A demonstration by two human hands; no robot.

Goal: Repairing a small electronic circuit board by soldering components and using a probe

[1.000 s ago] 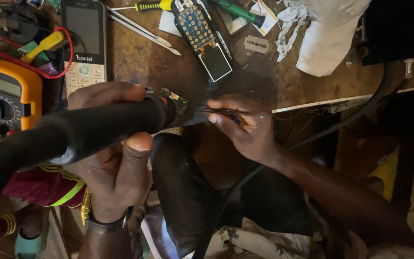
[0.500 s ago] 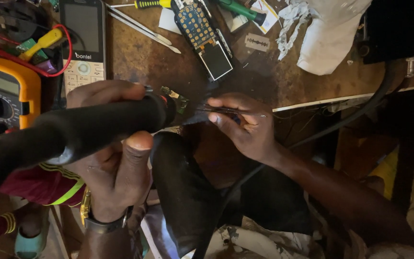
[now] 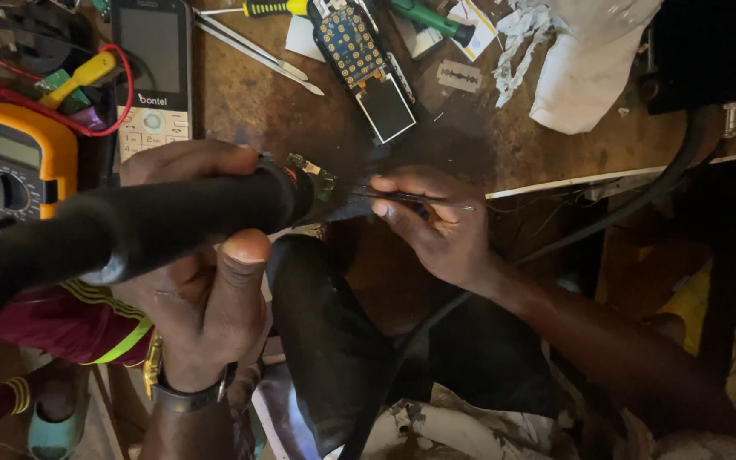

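My left hand (image 3: 202, 281) grips a thick black hot-air tool handle (image 3: 155, 223) that runs from the lower left toward the centre. Its tip sits right against a small green circuit board (image 3: 315, 177) at the wooden bench edge. My right hand (image 3: 440, 228) pinches thin metal tweezers (image 3: 411, 198), whose points reach left to that small board. A wristwatch (image 3: 182, 393) is on my left wrist. The board's far side is hidden by the tool tip.
On the bench lie a bar phone (image 3: 152, 72), a blue phone circuit board with screen (image 3: 364, 68), an orange multimeter (image 3: 10, 166) with red leads, screwdrivers (image 3: 270, 8), long tweezers (image 3: 253, 51), a razor blade (image 3: 459, 77) and white cloth (image 3: 585, 60). A black cable (image 3: 632, 209) hangs right.
Both hands and the tool hold nearly the same spot; only slight shifts of the view are visible.
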